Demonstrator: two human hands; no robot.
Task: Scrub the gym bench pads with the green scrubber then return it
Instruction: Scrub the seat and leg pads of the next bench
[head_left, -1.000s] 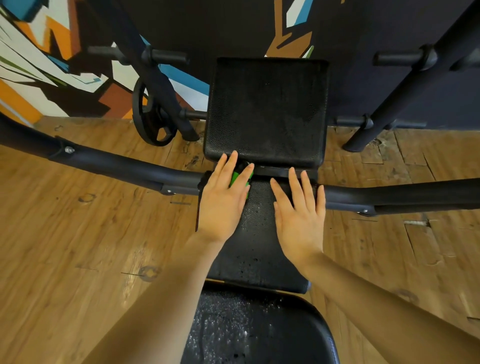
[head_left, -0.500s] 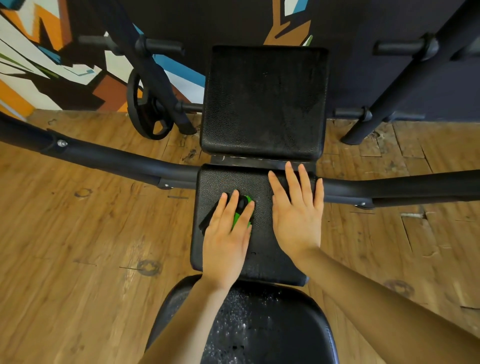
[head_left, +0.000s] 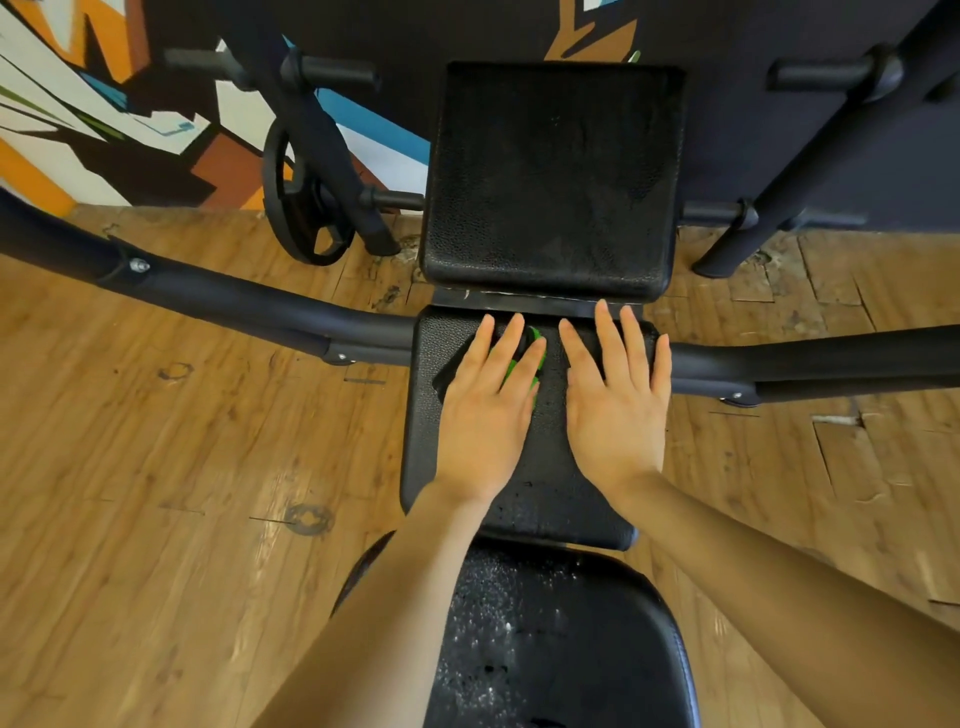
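Two hands lie flat on the middle bench pad (head_left: 426, 415): left hand (head_left: 488, 410) presses the green scrubber (head_left: 535, 353) under straight fingers for scrubbing; right hand (head_left: 615, 415), alongside, empty, likely steadies the body.

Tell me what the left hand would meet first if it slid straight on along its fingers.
The left hand presses the green scrubber flat on the middle pad. Straight ahead comes the narrow gap, then the far pad, probably its near edge; depth is unclear.
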